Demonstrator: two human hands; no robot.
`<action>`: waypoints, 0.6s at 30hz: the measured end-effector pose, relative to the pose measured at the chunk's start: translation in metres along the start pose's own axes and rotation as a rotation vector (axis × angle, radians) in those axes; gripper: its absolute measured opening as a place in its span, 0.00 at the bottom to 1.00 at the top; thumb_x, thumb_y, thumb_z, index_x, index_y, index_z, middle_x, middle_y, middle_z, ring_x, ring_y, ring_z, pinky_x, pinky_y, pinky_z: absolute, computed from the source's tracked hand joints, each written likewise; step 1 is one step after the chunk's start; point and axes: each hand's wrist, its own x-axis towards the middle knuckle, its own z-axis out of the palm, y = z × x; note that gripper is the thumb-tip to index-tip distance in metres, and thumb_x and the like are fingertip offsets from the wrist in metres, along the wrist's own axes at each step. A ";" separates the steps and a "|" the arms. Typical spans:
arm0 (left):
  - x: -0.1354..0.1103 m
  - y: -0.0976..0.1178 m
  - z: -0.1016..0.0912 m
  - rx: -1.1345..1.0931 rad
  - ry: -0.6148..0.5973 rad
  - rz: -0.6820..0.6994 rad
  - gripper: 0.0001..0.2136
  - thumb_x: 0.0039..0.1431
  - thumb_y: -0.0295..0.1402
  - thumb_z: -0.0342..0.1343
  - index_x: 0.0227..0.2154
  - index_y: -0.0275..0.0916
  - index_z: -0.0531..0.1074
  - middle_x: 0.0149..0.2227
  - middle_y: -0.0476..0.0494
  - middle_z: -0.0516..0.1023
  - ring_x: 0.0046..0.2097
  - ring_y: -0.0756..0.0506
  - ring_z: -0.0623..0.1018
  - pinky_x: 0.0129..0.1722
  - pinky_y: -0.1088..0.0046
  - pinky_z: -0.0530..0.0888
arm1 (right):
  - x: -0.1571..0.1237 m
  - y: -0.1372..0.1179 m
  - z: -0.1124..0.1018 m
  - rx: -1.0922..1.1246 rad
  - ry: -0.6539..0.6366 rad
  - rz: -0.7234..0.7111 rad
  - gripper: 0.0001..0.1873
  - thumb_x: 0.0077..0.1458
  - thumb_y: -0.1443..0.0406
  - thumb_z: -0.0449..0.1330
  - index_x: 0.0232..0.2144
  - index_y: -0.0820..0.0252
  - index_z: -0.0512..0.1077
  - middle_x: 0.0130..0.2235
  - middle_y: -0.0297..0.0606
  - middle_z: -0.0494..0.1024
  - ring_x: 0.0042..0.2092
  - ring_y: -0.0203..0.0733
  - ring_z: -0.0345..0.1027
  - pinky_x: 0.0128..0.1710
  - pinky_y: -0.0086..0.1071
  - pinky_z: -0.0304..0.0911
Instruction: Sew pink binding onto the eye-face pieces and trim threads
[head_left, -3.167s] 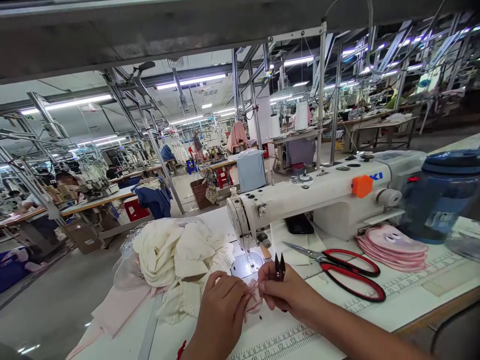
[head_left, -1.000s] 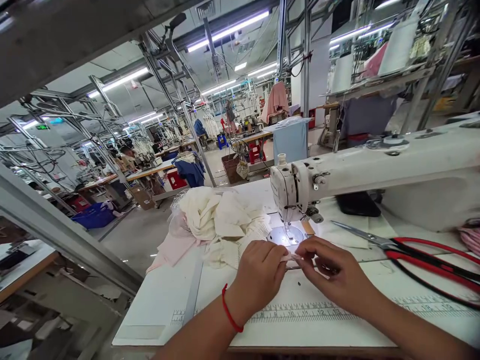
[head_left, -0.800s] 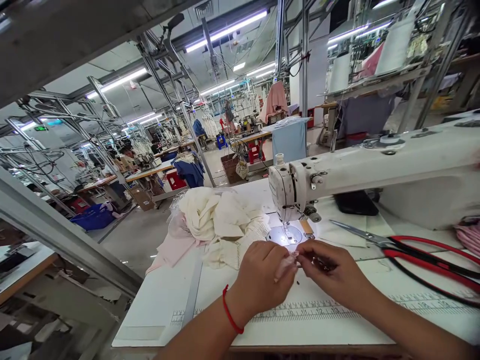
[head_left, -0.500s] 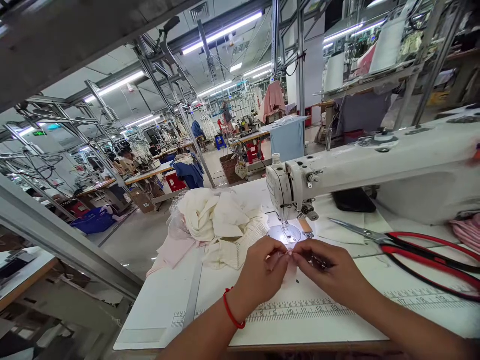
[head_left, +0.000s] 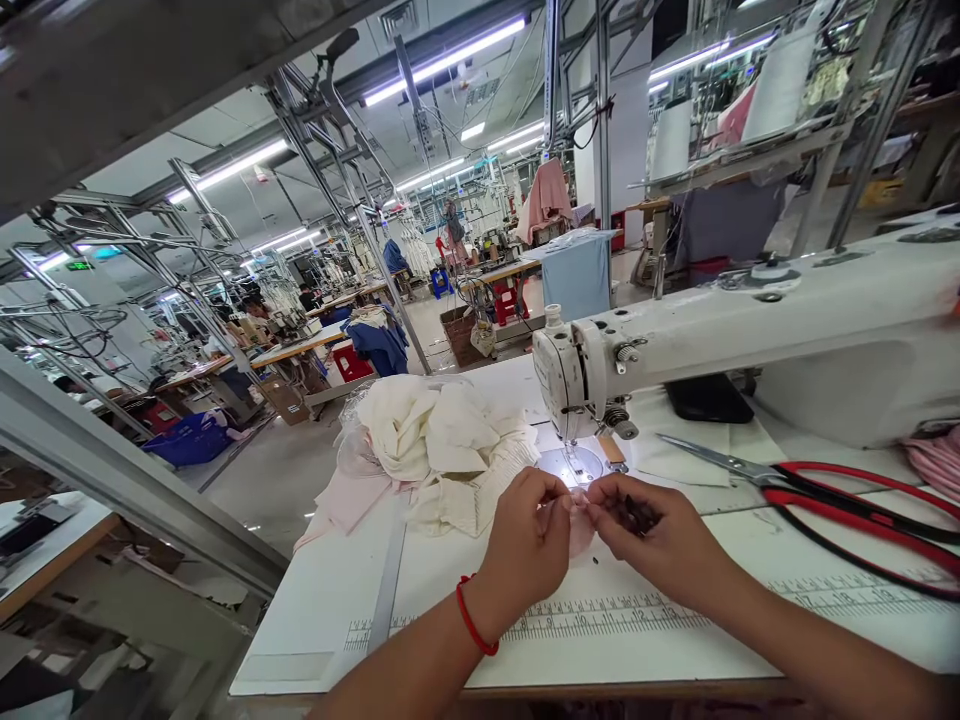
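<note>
In the head view, my left hand (head_left: 527, 535), with a red cord bracelet at the wrist, pinches the edge of a small pale pink fabric piece (head_left: 580, 537). Its thumb and fingertips almost meet those of my right hand (head_left: 660, 530), which pinches the same edge from the other side. Something small and dark shows inside my right palm; its kind I cannot make out. Just beyond the fingertips are the lit needle plate (head_left: 553, 464) and the head of a white sewing machine (head_left: 559, 375). The fabric hangs below the fingers, partly hidden by them.
Cream ribbed fabric (head_left: 450, 440) is heaped left of the machine. Large scissors (head_left: 817, 495) with red and black handles lie at the right, blades towards the needle. A black phone-like object (head_left: 709, 398) rests under the machine arm. Ruler markings (head_left: 585, 622) run along the table's front.
Both hands stay near the needle, with fingertips slightly shifted. More of the pink fabric now shows between and below them. My left wrist has moved a little to the right.
</note>
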 end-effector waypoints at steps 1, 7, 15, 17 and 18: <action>0.000 0.000 0.000 -0.017 -0.004 -0.048 0.07 0.70 0.35 0.55 0.36 0.39 0.72 0.38 0.41 0.78 0.42 0.43 0.77 0.44 0.65 0.74 | 0.001 0.002 0.000 -0.006 -0.004 -0.007 0.12 0.64 0.55 0.62 0.33 0.54 0.76 0.25 0.31 0.73 0.23 0.36 0.62 0.22 0.30 0.61; 0.004 0.001 -0.004 -0.085 -0.128 -0.166 0.06 0.68 0.35 0.55 0.37 0.39 0.72 0.35 0.43 0.78 0.37 0.46 0.77 0.36 0.72 0.73 | 0.000 0.005 0.000 -0.127 -0.033 -0.139 0.11 0.70 0.57 0.59 0.34 0.54 0.72 0.26 0.30 0.72 0.24 0.36 0.64 0.21 0.29 0.61; 0.006 0.002 -0.016 -0.025 -0.202 -0.175 0.04 0.66 0.32 0.56 0.36 0.38 0.73 0.36 0.42 0.79 0.39 0.45 0.78 0.40 0.70 0.75 | -0.009 0.027 -0.011 -0.442 -0.130 -0.581 0.34 0.53 0.79 0.50 0.57 0.49 0.75 0.45 0.41 0.82 0.40 0.45 0.77 0.36 0.35 0.70; 0.007 0.000 -0.018 0.004 -0.220 -0.164 0.04 0.66 0.31 0.55 0.36 0.38 0.73 0.36 0.42 0.80 0.39 0.45 0.78 0.40 0.70 0.75 | -0.012 0.035 -0.010 -0.541 -0.141 -0.617 0.39 0.48 0.80 0.50 0.59 0.52 0.73 0.46 0.43 0.82 0.41 0.48 0.78 0.36 0.37 0.70; 0.008 0.000 -0.019 0.021 -0.230 -0.155 0.03 0.66 0.31 0.55 0.36 0.38 0.73 0.36 0.42 0.80 0.39 0.45 0.78 0.39 0.70 0.75 | -0.014 0.038 -0.009 -0.595 -0.147 -0.617 0.39 0.47 0.80 0.51 0.59 0.53 0.73 0.46 0.44 0.82 0.40 0.49 0.77 0.35 0.37 0.69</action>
